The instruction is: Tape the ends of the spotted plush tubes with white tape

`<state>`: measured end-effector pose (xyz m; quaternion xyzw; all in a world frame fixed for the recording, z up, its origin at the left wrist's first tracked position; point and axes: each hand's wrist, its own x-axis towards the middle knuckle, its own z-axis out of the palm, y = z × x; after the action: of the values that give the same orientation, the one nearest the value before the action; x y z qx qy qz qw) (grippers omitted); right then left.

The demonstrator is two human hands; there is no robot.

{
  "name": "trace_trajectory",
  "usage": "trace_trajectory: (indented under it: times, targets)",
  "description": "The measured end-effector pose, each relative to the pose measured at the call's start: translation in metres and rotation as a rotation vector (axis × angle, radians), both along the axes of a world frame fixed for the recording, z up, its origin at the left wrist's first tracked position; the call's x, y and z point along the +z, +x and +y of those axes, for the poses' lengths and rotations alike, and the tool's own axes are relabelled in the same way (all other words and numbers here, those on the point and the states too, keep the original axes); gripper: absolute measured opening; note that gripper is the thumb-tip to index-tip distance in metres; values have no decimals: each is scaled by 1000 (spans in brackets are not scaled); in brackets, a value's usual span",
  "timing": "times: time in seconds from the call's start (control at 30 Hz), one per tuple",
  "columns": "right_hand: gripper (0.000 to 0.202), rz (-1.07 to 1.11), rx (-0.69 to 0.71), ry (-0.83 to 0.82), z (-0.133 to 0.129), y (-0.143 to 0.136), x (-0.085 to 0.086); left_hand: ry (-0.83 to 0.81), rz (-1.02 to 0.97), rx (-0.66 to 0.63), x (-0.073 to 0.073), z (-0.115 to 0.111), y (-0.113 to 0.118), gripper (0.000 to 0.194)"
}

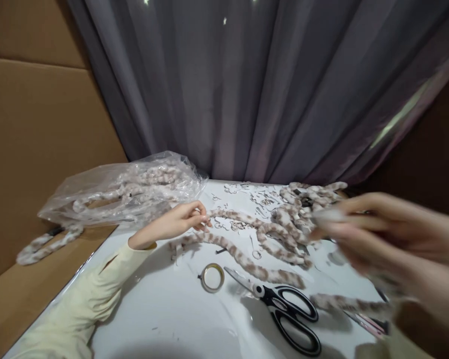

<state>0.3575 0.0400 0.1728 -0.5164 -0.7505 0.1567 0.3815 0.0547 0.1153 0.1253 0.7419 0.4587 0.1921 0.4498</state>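
My left hand (189, 219) is closed in a pinch at the near end of a fuzzy brown-and-white plush strip (239, 216), which runs right toward a heap of similar strips (288, 227). At the right, my right hand (389, 234) is raised over the table and blurred by motion. Its thumb and fingers come together around a pale, smeared thing (328, 216) that I cannot make out. A second plush strip (250, 262) lies below the left hand. Large black-and-white scissors (284, 309) rest in front, blades pointing left, beside a roll of tape (212, 277).
A clear plastic bag (123, 187) of plush strips stands at the back left, beside a cardboard wall (41, 134). Small metal rings and clasps (262, 199) are scattered at the back of the white table (164, 319). A pink-handled tool (370, 325) lies front right. Grey curtains (224, 89) hang behind.
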Motion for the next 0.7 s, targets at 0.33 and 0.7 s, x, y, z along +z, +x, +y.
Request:
trace_trajectory:
  times: [0.33, 0.7]
  targets:
    - [12, 93, 319, -324, 51, -61, -31, 249, -86, 42, 5, -14, 60, 16]
    - [13, 65, 275, -376, 55, -71, -44, 450, -48, 103, -11, -17, 69, 16]
